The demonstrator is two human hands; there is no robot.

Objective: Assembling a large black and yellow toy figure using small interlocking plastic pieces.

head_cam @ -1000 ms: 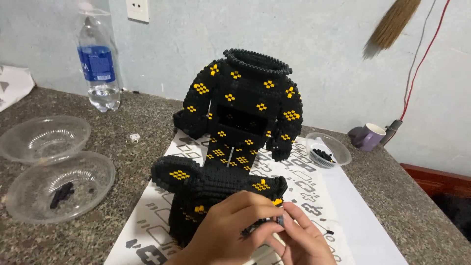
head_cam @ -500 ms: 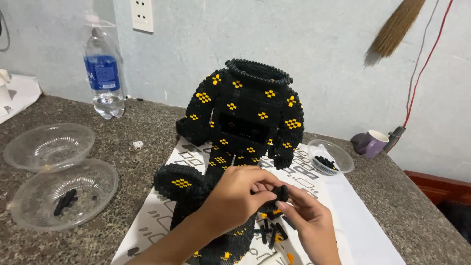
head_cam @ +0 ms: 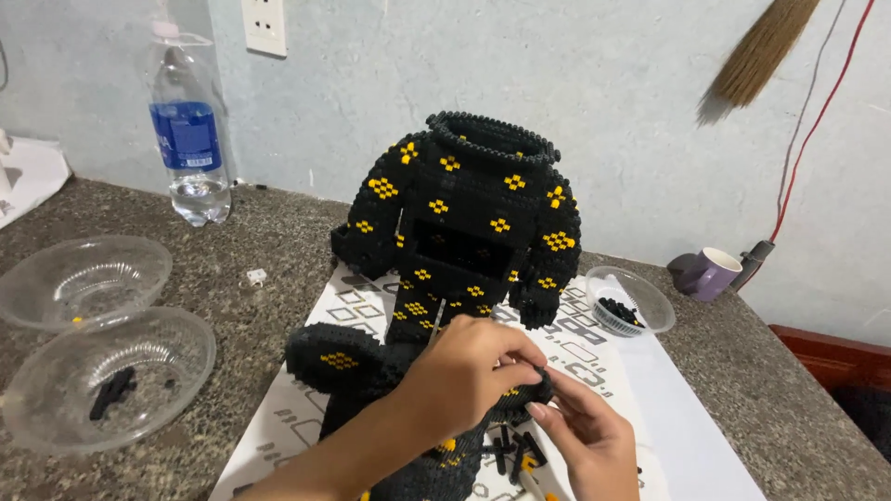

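Observation:
A tall black brick-built torso (head_cam: 469, 218) with yellow diamond marks stands upright on a white instruction sheet (head_cam: 594, 357). In front of it lies a second black-and-yellow brick section (head_cam: 348, 366). My left hand (head_cam: 469, 371) rests on top of that lower section, fingers curled around small black pieces. My right hand (head_cam: 589, 436) meets it from the right and pinches the same small black bricks (head_cam: 540, 388). Several loose black bricks (head_cam: 509, 450) lie on the sheet under my hands.
Two clear plastic bowls (head_cam: 79, 274) (head_cam: 111, 385) sit at the left, the nearer one with a few black pieces. A water bottle (head_cam: 190, 139) stands by the wall. A small clear bowl (head_cam: 631, 299) of black bricks and a purple mug (head_cam: 707, 272) are at right.
My hands have risen from the bottom edge toward the lower brick section and stay joined on the small black pieces. The view has shifted slightly, with the bottle further right.

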